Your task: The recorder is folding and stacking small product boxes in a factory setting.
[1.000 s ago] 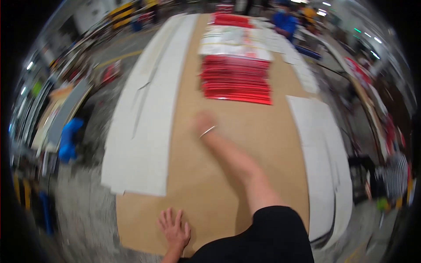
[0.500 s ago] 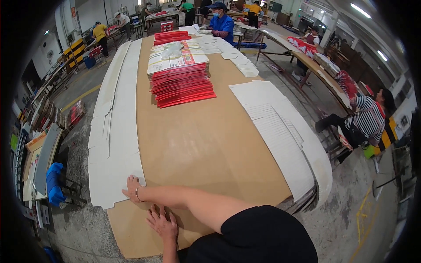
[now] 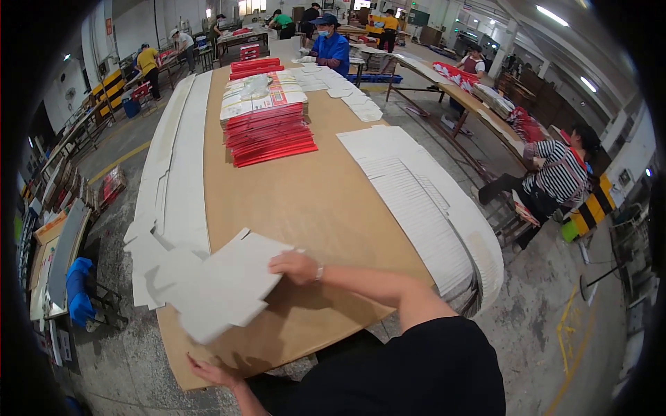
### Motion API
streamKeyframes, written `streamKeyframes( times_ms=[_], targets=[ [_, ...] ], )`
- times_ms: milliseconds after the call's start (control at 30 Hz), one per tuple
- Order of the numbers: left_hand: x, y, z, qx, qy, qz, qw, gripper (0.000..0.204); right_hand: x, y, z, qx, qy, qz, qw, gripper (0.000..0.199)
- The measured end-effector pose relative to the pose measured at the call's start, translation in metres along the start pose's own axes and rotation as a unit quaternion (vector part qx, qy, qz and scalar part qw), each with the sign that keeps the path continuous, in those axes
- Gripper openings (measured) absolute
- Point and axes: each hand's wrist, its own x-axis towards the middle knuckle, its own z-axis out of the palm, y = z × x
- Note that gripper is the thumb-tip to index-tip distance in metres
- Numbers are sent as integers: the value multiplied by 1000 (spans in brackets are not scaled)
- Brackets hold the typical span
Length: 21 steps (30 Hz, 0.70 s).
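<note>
A pale grey, notched cardboard sheet (image 3: 225,284) is raised and tilted over the near left part of the brown-topped table (image 3: 298,208). Its right edge is gripped by my right hand (image 3: 295,267), fingers closed round it. My left hand (image 3: 214,374) lies low by the table's near left edge, fingers stretched out and apart, below the sheet and not holding it. Under and behind the raised piece, a long row of overlapping white cardboard sheets (image 3: 187,145) runs along the table's left side. The sheet's shadow falls on the brown surface.
Farther up the table stand a stack of red folded pieces (image 3: 270,135) and white-and-red bundles (image 3: 260,97). More white sheets (image 3: 409,201) fan along the right side. A person in blue (image 3: 331,48) works at the far end; another in stripes (image 3: 555,170) sits at right.
My right hand has lifted a cardboard sheet off the left row and swung it rightward. My left hand has moved left and nearer the front edge. The view has shifted slightly.
</note>
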Motion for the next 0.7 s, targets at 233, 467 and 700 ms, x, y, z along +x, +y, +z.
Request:
streamKeyframes(
  times_ms=[233,467,700],
  targets=[
    [22,136,-16,-210,-298,265,893,41,-118,10,-88,-45,-147,163,975,40],
    [-27,98,36,140,-421,272,854,60,-93,-117,-60,-95,-245,137,955,82],
    [-63,166,10,120,-456,341,813,75,-181,-173,-71,-225,-217,238,920,88]
  ],
)
